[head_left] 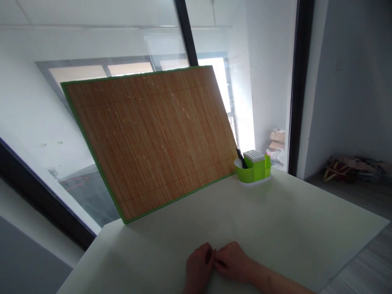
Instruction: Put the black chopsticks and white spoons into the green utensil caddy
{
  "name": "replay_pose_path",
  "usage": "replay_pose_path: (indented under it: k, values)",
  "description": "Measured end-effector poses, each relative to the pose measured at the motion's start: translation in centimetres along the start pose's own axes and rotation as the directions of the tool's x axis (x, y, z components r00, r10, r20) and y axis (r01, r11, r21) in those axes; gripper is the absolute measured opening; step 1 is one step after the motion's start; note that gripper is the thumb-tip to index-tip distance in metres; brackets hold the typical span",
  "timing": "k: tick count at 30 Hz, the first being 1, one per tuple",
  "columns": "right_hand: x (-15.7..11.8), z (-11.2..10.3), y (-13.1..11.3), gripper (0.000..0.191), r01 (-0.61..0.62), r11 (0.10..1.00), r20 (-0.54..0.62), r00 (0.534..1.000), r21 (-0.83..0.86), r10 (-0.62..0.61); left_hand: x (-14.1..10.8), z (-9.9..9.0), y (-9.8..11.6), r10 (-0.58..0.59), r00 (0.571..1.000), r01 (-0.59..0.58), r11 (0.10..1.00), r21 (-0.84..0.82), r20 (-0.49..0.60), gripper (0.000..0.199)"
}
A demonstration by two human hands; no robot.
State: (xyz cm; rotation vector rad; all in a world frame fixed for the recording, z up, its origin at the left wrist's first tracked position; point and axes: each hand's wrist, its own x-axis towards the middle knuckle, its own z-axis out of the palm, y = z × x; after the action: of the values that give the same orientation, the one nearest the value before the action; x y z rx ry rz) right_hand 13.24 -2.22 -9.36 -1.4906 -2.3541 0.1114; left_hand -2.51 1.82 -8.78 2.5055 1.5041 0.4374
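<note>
The left hand [198,263] and right hand [231,261] are curled closed, touching, nothing seen gripped; the bamboo mat [159,139], propped on the table [275,228] beside the green holder [259,170], could be toppled if its base were bumped

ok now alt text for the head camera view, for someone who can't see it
Two bare hands, left and right, meet knuckle to knuckle over a white table. Beyond them, a bamboo mat leans upright beside a green caddy.

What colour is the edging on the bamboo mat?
Green, around the brown mat; clear in the head view.
</note>
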Motion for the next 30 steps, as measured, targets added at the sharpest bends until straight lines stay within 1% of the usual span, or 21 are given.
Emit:
replay_pose_path:
  k: [8,13,17,20,22,25,27,30]
  values:
    - [0.2,-0.1,0.2,0.021,0.002,1.0,0.002,1.0,0.016,-0.002,0.1,0.4,-0.3,-0.028,0.999,0.027,0.999,-0.025,-0.016,0.027]
    - [0.3,0.3,0.2,0.021,-0.006,1.0,0.004,1.0,0.014,0.006,0.2,0.4,-0.4,-0.05,0.999,0.049,0.998,-0.031,-0.013,0.029]
    - [0.3,0.4,0.3,0.022,-0.008,1.0,0.008,1.0,0.013,0.008,0.5,0.0,-0.1,-0.077,0.997,0.077,0.996,-0.05,0.01,0.032]
    - [0.4,0.3,0.3,0.023,-0.006,1.0,0.005,1.0,0.025,0.006,1.1,-0.4,0.0,-0.097,0.994,0.1,0.993,-0.063,0.056,0.033]
    - [0.5,0.4,0.3,0.022,-0.004,0.999,0.005,1.0,0.041,0.003,1.8,-0.7,0.2,-0.074,0.994,0.08,0.994,-0.069,0.084,0.033]
    - [0.7,0.9,0.5,0.021,-0.008,0.998,0.018,1.0,0.057,0.007,3.7,-1.4,1.0,-0.005,0.996,0.012,0.997,-0.079,0.087,0.031]
    - [0.8,1.2,0.6,0.023,-0.02,0.998,0.03,0.999,0.06,0.018,5.5,-2.1,2.3,0.055,0.995,-0.048,0.995,-0.089,0.077,0.03]
    - [1.1,1.1,0.6,0.024,-0.03,0.997,0.053,0.998,0.069,0.026,9.1,-3.2,5.3,0.169,0.985,-0.165,0.979,-0.121,0.028,0.027]
